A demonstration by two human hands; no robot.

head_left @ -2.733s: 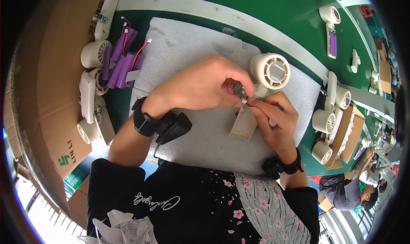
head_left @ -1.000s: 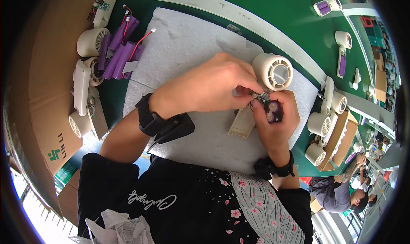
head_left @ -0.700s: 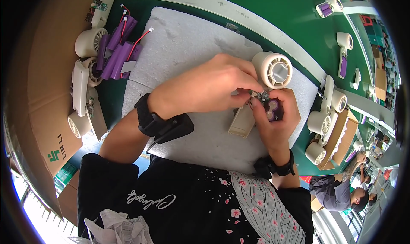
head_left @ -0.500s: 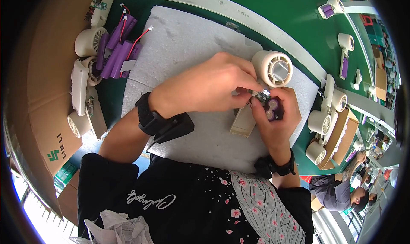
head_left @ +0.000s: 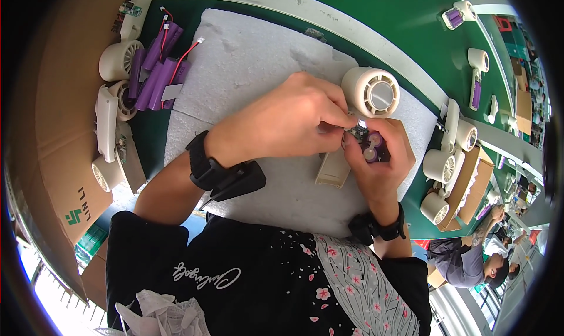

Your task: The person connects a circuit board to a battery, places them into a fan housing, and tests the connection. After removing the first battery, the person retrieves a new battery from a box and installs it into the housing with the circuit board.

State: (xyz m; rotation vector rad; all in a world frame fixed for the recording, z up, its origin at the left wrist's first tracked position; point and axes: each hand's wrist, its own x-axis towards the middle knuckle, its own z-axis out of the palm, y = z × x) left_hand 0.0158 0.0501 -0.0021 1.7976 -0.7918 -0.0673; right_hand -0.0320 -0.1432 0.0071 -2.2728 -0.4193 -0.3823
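Observation:
Over a white foam sheet (head_left: 247,60), my hands meet at a small circuit board (head_left: 357,131) with a bright white spot on it. My left hand (head_left: 296,116) is closed, thumb and fingertips pinching the board's left edge. My right hand (head_left: 385,168) wraps round a purple battery pack (head_left: 372,150) whose round ends face up, its thumb and forefinger close against the board. Just beyond the fingers lies the cream head of a handheld fan (head_left: 355,89). A cream handle piece (head_left: 332,170) shows below the hands; whether it joins the fan head is hidden.
Purple battery packs (head_left: 157,80) with red leads lie left of the foam, beside cream fan parts (head_left: 107,124) and a large cardboard box (head_left: 56,136). At the right stand more fans (head_left: 439,165) and a cardboard tray (head_left: 470,189). A co-worker (head_left: 470,262) sits farther right.
Both hands keep their grips, with only a slight shift of the fingers and board. The surroundings sit slightly farther left in the picture.

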